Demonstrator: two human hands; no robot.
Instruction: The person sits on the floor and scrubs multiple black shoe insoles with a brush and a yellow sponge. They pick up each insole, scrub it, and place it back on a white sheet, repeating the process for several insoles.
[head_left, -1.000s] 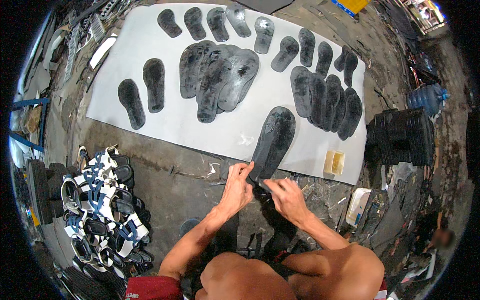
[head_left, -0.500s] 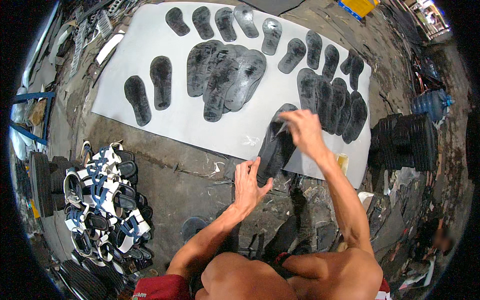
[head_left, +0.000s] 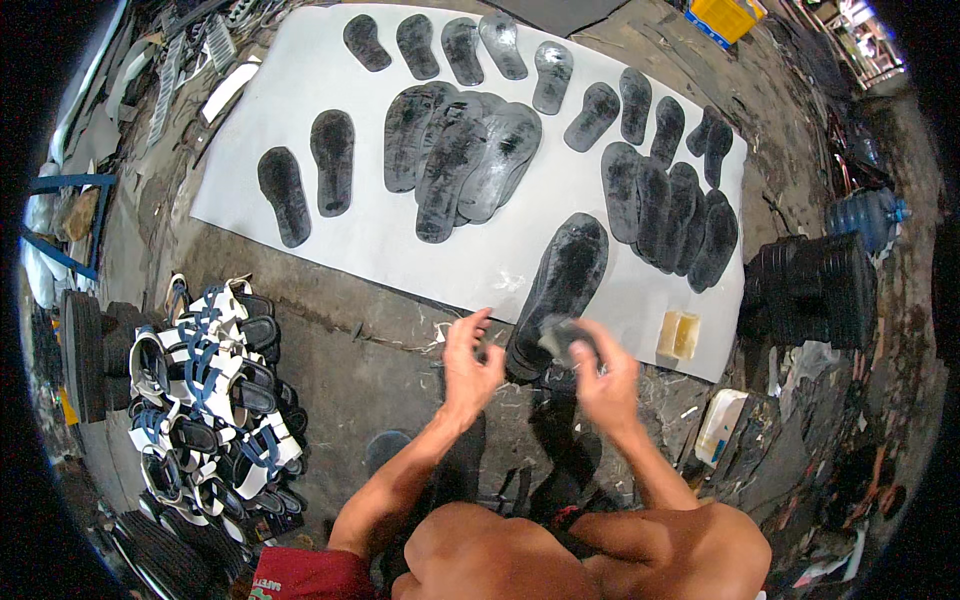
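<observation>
Pinching a small dark wad, right hand back from the sole's far end to its near end; left hand open, empty, at nine o'clock; white sheet beyond. Likely one rubbing stroke ended.

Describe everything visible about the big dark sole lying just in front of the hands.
The large sole is dark grey to black, foot-shaped, flat, with a dull, smeared sheen, perhaps rubber. It lies tilted, broad end up and right, on the white sheet; its near end overhangs the sheet's edge onto the dirty floor. The right hand holds a small dark pad at that end; the left hand hovers open beside it.
</observation>
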